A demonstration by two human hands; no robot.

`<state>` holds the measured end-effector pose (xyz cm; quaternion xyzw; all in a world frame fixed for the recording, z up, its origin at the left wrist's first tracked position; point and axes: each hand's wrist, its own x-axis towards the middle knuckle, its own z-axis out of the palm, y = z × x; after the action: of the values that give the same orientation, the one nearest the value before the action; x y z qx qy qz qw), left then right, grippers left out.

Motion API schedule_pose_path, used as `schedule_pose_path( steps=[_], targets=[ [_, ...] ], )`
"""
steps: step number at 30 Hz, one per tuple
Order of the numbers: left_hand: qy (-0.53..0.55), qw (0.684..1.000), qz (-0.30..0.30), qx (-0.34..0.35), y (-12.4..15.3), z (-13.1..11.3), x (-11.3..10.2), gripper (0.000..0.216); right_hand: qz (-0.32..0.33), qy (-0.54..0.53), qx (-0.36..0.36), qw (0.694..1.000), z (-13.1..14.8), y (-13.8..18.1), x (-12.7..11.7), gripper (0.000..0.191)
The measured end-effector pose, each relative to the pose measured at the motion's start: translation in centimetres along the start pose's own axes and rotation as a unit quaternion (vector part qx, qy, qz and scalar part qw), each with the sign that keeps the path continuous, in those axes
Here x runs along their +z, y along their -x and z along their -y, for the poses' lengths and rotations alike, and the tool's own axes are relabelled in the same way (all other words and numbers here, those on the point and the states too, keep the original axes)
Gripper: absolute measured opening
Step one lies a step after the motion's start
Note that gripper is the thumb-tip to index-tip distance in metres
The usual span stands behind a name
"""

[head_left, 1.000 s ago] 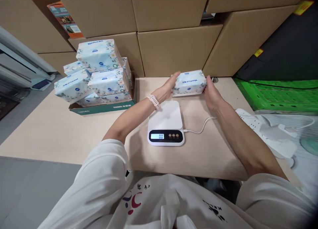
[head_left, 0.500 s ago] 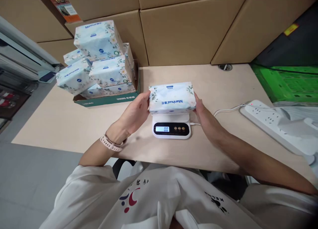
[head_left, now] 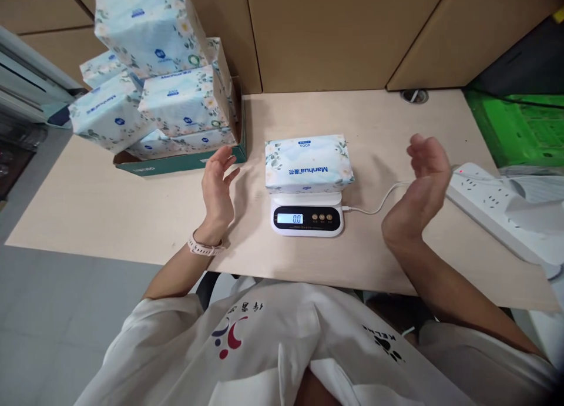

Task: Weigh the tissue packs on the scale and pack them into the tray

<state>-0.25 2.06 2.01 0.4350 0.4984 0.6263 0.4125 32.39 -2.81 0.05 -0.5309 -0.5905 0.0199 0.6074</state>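
A floral tissue pack (head_left: 308, 162) marked "Manhua" rests on the white digital scale (head_left: 307, 232), covering most of its platform. The scale's lit display (head_left: 289, 218) reads 0.0. To the left of the pack, my left hand (head_left: 218, 188) is raised with nothing in it, fingers partly curled and apart, near the corner of the green cardboard tray (head_left: 176, 166). My right hand (head_left: 420, 185) hovers to the right of the pack, fingers loosely bent and holding nothing. Neither hand touches the pack.
More tissue packs (head_left: 183, 100) are heaped in the tray at the back left. A white power strip (head_left: 489, 200) lies at the right, and a white cable (head_left: 374, 211) runs to the scale. Cardboard boxes (head_left: 326, 36) line the back; a green crate (head_left: 520, 130) sits behind right.
Both hands have let go of the tissue pack and moved apart, left and right. The pack stays on the scale, its display still at 0.0. The view has shifted slightly.
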Motion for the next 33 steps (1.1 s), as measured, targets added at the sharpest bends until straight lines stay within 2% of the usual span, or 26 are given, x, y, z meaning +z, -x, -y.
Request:
schedule_pose_path(
  steps=[3, 6, 14, 33],
  targets=[
    [0.026, 1.0, -0.006, 0.008, 0.2, -0.7, 0.0, 0.038, -0.011, 0.006, -0.045, 0.999, -0.3, -0.1, 0.0, 0.058],
    [0.032, 0.999, 0.002, 0.012, 0.6, -1.0, 0.3, 0.04, 0.005, 0.012, -0.056, 0.998, -0.3, 0.0, 0.1, 0.059],
    [0.007, 0.998, 0.05, -0.029, 0.9, -0.4, 0.4, 0.048, 0.031, 0.008, -0.041, 0.999, -0.3, 0.5, 0.2, 0.059],
    [0.007, 0.996, 0.073, -0.043, 1.0, -0.1, 0.5, 0.047, 0.06, -0.019, -0.038, 0.997, 0.1, 0.7, 0.2, 0.057]
  ],
)
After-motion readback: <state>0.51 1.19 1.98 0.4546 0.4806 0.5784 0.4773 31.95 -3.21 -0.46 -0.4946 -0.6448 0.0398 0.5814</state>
